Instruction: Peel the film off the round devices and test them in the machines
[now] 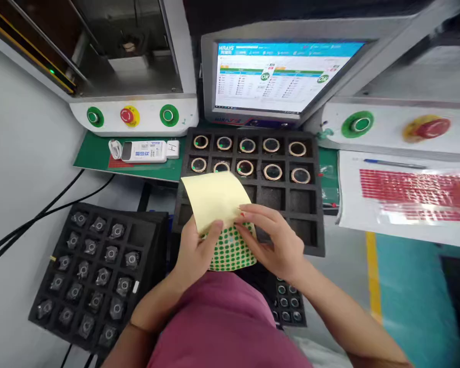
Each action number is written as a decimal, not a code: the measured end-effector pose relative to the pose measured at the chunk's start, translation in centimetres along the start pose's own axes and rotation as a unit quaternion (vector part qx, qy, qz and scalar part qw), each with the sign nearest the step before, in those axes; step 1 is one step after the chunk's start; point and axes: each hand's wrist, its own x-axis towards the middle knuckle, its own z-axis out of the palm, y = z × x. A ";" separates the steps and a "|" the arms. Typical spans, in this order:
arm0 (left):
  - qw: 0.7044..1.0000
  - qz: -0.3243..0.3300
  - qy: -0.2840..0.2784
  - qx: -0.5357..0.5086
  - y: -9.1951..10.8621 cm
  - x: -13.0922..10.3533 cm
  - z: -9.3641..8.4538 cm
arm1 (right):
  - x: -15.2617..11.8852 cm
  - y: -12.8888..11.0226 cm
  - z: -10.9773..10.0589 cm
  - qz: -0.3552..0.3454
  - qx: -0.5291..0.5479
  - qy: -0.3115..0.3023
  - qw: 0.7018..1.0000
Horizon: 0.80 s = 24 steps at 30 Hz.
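Observation:
A sheet of round green dot stickers (232, 249) is bent over, its cream backing (212, 197) standing up towards the screen. My left hand (197, 250) grips the left side of this sheet, the thumb pressed on it at the fold. At the right end of the fold, the fingers of my right hand (272, 237) are closed around the sheet's edge. A small red spot shows by those fingertips; what it is, I cannot make out. Behind the sheet lies a black foam tray (318, 204) with round ringed lens-like parts (273, 172) in its back rows, several bearing a green dot.
A second foam tray (140, 225) of wrapped parts lies lower left, beside black cables (42, 214). Behind are a monitor (283, 76) and machine buttons (127, 116). A white charger box (145, 152) is back left; red label sheets (417, 186) and a pen (394, 163) are right.

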 end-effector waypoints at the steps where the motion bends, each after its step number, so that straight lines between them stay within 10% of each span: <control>1: 1.000 -0.002 -0.001 -0.005 0.2 0.0 0.2 | -0.3 -0.1 0.1 -0.025 -0.009 -0.003 1.000; 8: 0.999 -0.032 0.002 -0.019 0.2 0.1 0.3 | 0.2 1.7 -0.5 0.048 0.020 0.032 0.998; 11: 0.998 -0.053 0.012 -0.023 -0.2 0.3 -0.3 | 1.9 6.8 -1.4 0.208 0.063 0.122 0.969; 16: 0.996 -0.078 0.023 -0.022 -0.8 0.7 -0.9 | 2.5 15.0 -2.5 0.388 0.104 0.034 0.915; 24: 0.996 -0.090 0.019 0.004 -1.5 1.1 -1.1 | 1.3 15.5 -1.9 0.420 0.085 -0.001 0.904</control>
